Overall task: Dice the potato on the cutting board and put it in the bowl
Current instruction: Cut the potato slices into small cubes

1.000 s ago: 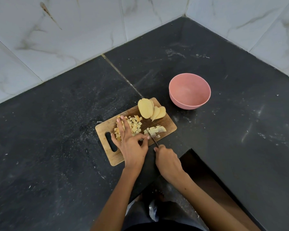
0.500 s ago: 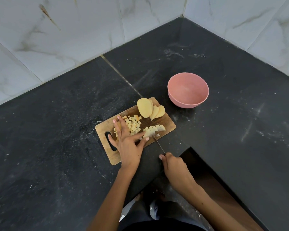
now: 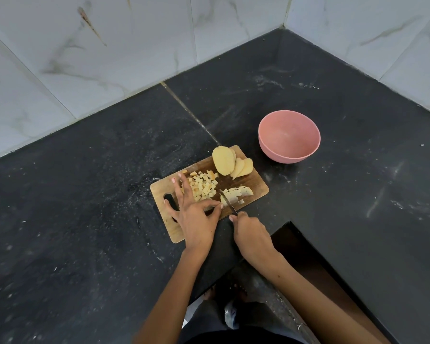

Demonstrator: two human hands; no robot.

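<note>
A wooden cutting board (image 3: pixel 255 186) lies on the black counter. At its far end lie potato slices (image 3: pixel 230 163). A heap of small potato cubes (image 3: pixel 204 186) sits mid-board, and a row of cut strips (image 3: pixel 236 193) lies to its right. My left hand (image 3: pixel 193 211) rests spread on the board, thumb and forefinger touching the near end of the strips. My right hand (image 3: pixel 250 232) grips a knife (image 3: pixel 227 202) whose blade lies against the strips. The pink bowl (image 3: pixel 289 136) stands empty just beyond the board's right end.
The black stone counter (image 3: pixel 85 194) is L-shaped, with a cut-out corner (image 3: pixel 291 244) right below my right hand. White marble wall tiles (image 3: pixel 109 45) close the back and right side. My legs show at the bottom of the view.
My right hand drew back with the knife, then came forward again to the strips. The left hand kept its place, its fingers spreading slightly.
</note>
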